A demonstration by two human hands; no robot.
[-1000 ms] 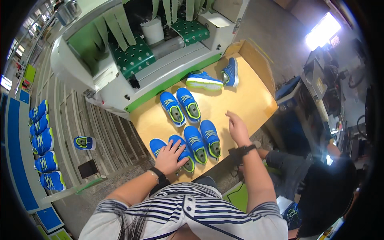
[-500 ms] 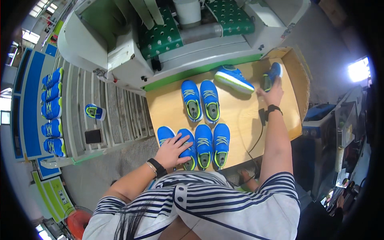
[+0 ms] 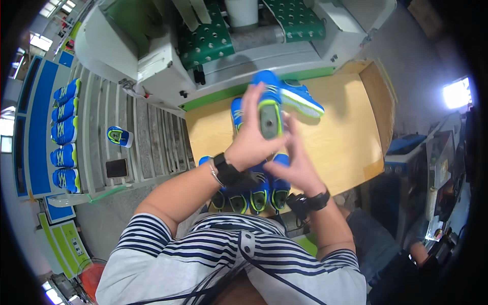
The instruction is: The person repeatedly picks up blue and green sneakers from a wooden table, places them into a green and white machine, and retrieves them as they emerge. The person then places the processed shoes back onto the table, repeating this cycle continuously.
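Note:
A blue sneaker (image 3: pixel 270 108) with lime-green trim and a grey insert in its opening is held up over the wooden table, toe away from me. My left hand (image 3: pixel 252 137) grips its left side, the thumb near the heel. By the heel on the other side is my right hand (image 3: pixel 296 162), its thumb apart from the fingers. Motion blurs it, and whether it touches the sneaker is unclear. Beneath my hands stands a row of several matching sneakers (image 3: pixel 258 195), partly hidden. Another sneaker (image 3: pixel 237 113) shows behind my left hand, and one lies on its side (image 3: pixel 302 99) beyond.
A machine with green perforated belts (image 3: pixel 211 43) stands at the table's far edge. Cardboard (image 3: pixel 377 96) borders the wooden tabletop (image 3: pixel 345 132) on the right. To the left, a slatted rack (image 3: pixel 147 137) carries a single sneaker (image 3: pixel 120 136), a dark flat block (image 3: pixel 117 168) and several lined-up sneakers (image 3: pixel 64 129).
The sneaker at the table's far right has left that spot. Both hands have come together over the middle. My left hand has left the front row and now holds a sneaker.

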